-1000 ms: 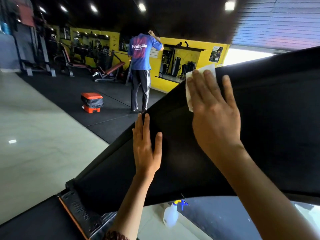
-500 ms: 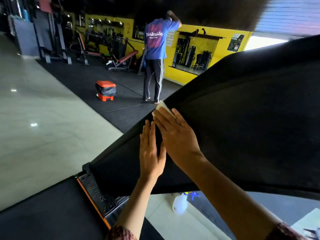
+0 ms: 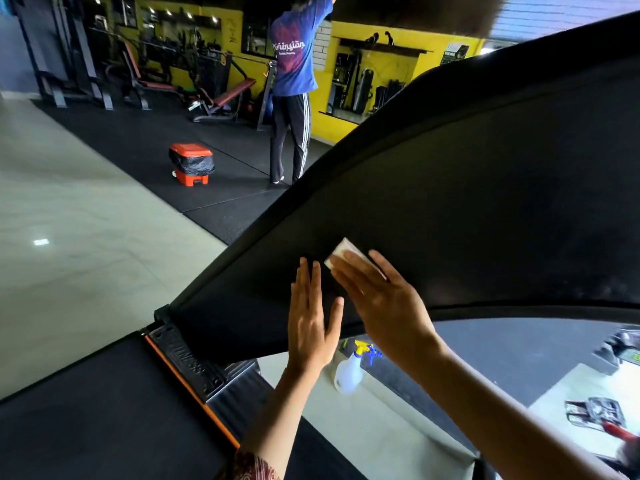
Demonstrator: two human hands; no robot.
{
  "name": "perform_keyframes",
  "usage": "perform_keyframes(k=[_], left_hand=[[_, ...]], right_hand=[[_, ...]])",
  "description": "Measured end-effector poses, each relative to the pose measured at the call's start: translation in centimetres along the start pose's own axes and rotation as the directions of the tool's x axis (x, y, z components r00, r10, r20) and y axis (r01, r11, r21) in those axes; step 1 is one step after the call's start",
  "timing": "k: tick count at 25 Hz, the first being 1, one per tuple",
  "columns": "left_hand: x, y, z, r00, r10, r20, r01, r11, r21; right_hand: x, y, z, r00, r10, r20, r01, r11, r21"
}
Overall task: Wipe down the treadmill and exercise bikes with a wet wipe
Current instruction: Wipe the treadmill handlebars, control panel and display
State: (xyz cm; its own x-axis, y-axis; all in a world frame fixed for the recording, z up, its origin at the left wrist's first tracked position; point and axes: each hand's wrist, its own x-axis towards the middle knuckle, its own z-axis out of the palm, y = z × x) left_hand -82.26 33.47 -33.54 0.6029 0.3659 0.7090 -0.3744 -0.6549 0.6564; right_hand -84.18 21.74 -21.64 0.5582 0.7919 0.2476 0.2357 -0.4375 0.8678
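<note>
Right hand, fingers straight, pressing wet wipe onto treadmill belt, sliding inward off edge. Left hand staying flat, empty, alongside. Wipe mostly hiding under fingers.

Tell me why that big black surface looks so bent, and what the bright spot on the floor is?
Head view: the wide-angle lens bows the black treadmill surface into an arc; the floor spot is a light's glare on glossy tile; the right hand on the wipe looks slightly soft.
</note>
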Motion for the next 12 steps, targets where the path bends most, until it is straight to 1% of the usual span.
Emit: perform_keyframes(k=[1, 2, 3, 5, 6, 7, 10, 11, 12], left_hand=[[-0.5, 0.4, 0.2, 1.000, 0.007, -0.002, -0.007, 1.000, -0.004], [-0.9, 1.0, 0.4, 1.000, 0.018, -0.008, -0.018, 1.000, -0.008], [-1.0, 1.9, 0.6, 0.999, 0.031, -0.014, -0.032, 0.999, -0.012], [-1.0, 3.8, 1.1, 0.997, 0.069, -0.027, -0.069, 0.997, -0.015], [-0.9, 4.8, 1.3, 0.995, 0.088, -0.037, -0.089, 0.996, -0.019], [-0.8, 5.6, 1.4, 0.994, 0.096, -0.050, -0.098, 0.995, -0.025], [-0.1, 8.1, 1.9, 0.991, 0.098, -0.096, -0.102, 0.994, -0.045], [0.1, 9.1, 2.0, 0.989, 0.106, -0.107, -0.111, 0.993, -0.049], [0.2, 10.3, 2.2, 0.987, 0.117, -0.111, -0.123, 0.991, -0.054]], right_hand=[[-2.1, 0.3, 0.3, 1.000, 0.013, -0.006, -0.013, 0.998, 0.054], [-3.6, 1.1, 0.4, 0.996, 0.066, -0.066, -0.058, 0.992, 0.113], [-4.5, 2.3, 0.2, 0.981, 0.155, -0.119, -0.136, 0.979, 0.151], [-4.4, 4.3, -0.6, 0.921, 0.329, -0.207, -0.281, 0.932, 0.228], [-4.1, 4.9, -1.0, 0.895, 0.375, -0.243, -0.310, 0.913, 0.267], [-4.0, 5.0, -1.1, 0.890, 0.376, -0.258, -0.301, 0.909, 0.288], [-6.5, 5.8, -0.8, 0.920, 0.297, -0.254, -0.233, 0.938, 0.255], [-7.8, 6.9, -1.0, 0.913, 0.312, -0.263, -0.248, 0.936, 0.249], [-9.0, 8.4, -1.6, 0.893, 0.358, -0.271, -0.296, 0.923, 0.245]])
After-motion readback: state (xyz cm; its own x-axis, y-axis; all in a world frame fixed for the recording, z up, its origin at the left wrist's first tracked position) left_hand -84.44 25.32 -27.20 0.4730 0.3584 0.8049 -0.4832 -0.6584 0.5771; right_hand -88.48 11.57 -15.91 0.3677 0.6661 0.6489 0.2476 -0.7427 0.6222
